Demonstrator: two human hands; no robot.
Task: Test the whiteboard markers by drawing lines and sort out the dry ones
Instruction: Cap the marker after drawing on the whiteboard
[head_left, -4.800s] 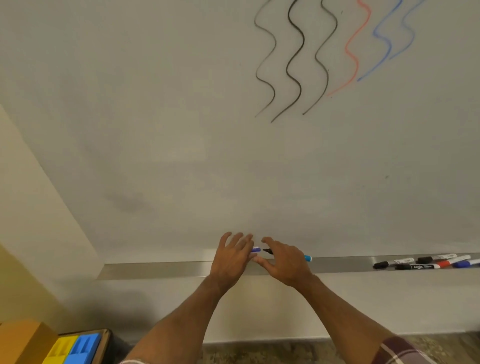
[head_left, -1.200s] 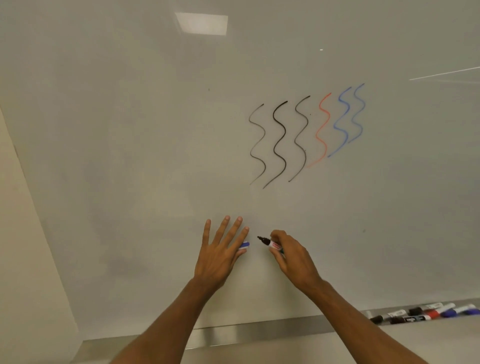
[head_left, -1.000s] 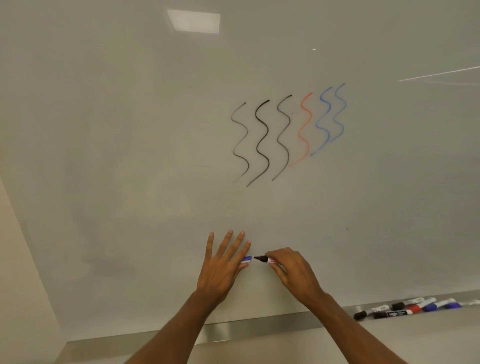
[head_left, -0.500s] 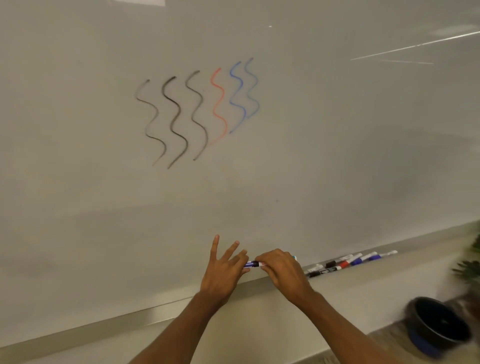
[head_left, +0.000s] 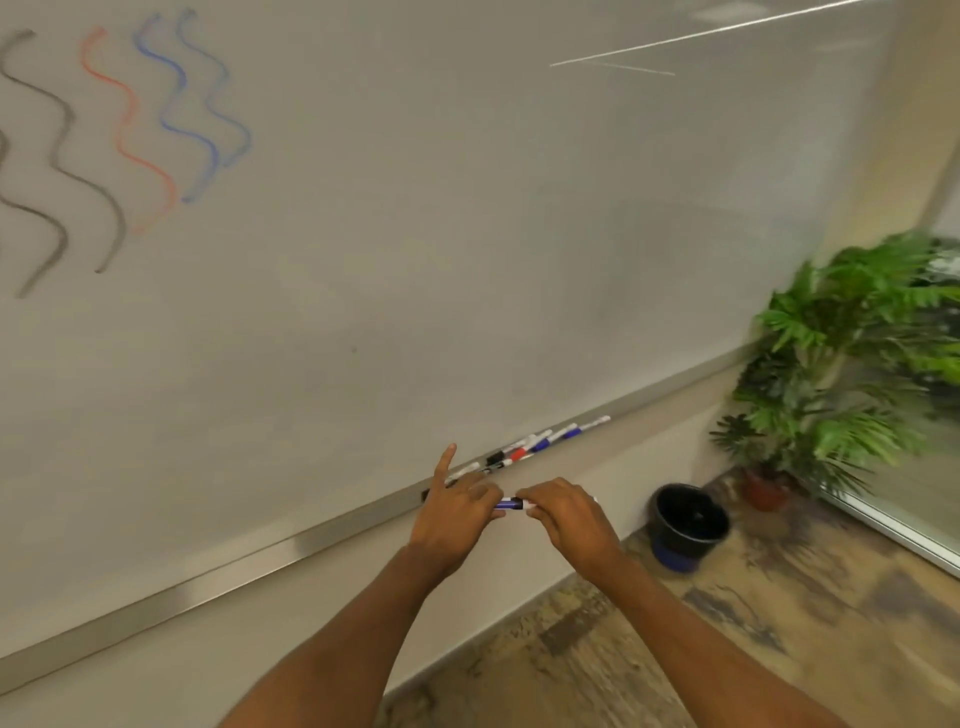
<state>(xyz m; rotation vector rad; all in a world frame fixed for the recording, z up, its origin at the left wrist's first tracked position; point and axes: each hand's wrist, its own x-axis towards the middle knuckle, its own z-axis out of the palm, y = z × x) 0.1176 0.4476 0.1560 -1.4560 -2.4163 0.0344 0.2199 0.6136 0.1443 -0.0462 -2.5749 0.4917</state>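
Below the whiteboard's (head_left: 363, 291) lower edge, the left hand (head_left: 457, 512) pinches the blue marker (head_left: 510, 503) at its cap end, index finger raised, the right hand (head_left: 566, 519) grips its barrel, and spare markers (head_left: 540, 444) lie on the tray (head_left: 649, 399) beyond

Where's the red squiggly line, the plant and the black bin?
red squiggly line (head_left: 156, 171), head view, on its lower bend.
plant (head_left: 852, 332), head view, on its green leaves.
black bin (head_left: 685, 538), head view, on its front wall.
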